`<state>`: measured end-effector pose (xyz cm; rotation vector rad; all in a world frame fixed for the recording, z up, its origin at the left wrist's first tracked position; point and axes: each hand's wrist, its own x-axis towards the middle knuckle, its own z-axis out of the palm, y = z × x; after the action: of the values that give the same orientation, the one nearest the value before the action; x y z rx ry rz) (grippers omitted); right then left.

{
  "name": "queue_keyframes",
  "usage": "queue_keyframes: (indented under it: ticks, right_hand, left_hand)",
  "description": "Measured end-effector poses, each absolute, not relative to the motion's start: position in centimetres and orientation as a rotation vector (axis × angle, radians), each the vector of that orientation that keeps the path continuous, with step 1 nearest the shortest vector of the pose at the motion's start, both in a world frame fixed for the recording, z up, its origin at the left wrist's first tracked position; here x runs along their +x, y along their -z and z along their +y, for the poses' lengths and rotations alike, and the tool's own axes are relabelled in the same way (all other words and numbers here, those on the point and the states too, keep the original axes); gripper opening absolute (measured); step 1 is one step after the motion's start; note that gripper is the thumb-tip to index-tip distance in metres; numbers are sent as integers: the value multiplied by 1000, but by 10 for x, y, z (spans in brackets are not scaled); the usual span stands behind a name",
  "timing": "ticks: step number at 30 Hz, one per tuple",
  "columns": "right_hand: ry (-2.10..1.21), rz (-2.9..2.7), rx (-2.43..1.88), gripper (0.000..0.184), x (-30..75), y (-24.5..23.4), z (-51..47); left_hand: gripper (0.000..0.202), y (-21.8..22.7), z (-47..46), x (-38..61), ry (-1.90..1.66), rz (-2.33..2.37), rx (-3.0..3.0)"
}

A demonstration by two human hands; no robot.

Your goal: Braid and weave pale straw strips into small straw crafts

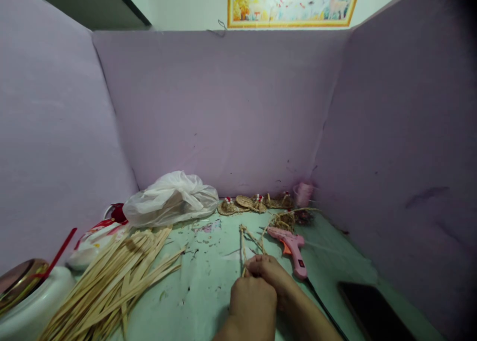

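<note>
Both my hands meet low in the middle of the green table (208, 281). My left hand (252, 301) is closed, knuckles up, pinching the near end of a thin stick-and-twine frame (249, 241). My right hand (269, 271) lies just behind it, its fingers curled onto the same frame. The frame reaches away from my hands toward the back wall. A pink glue gun (292, 251) lies flat just to the right of my right hand, apart from it.
A heap of flat wooden strips (119, 276) covers the left side. Behind it lie a white plastic bag (171, 198) and red ribbon (112, 221). Small woven pieces (242, 204) and a pink cup (303, 194) line the back wall. A dark phone (372, 311) lies at right; a white jar (33, 301) stands at far left.
</note>
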<state>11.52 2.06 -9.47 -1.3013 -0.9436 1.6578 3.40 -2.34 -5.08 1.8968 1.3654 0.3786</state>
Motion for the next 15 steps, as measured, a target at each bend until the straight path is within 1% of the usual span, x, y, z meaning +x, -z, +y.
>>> queue_keyframes:
  ticks: [3, 4, 6, 8, 11, 13, 15]
  right_hand:
    - [-1713, -950, -1277, 7, 118, 94, 21]
    - [-1734, -950, -1279, 7, 119, 92, 20]
    - [-1779, -959, -1282, 8, 121, 86, 18]
    - [-1817, -985, -1280, 9, 122, 81, 16]
    - [-1820, -999, -1258, 7, 123, 80, 16]
    - [-1799, -1019, -1260, 5, 124, 83, 17]
    - [-1771, -1099, -1269, 5, 125, 88, 20]
  left_hand:
    - [11, 30, -9, 14, -305, 1498, 2067]
    - [12, 23, -1, 5, -323, 1616, 2032]
    - [18, 14, 16, -9, -524, 1773, 1935]
    - [16, 17, 28, -15, -533, 1679, 1581]
    - [13, 37, 33, -10, -435, 1383, 1162]
    - [13, 50, 31, -4, -399, 1246, 1020]
    - [14, 57, 30, -1, -396, 1214, 980]
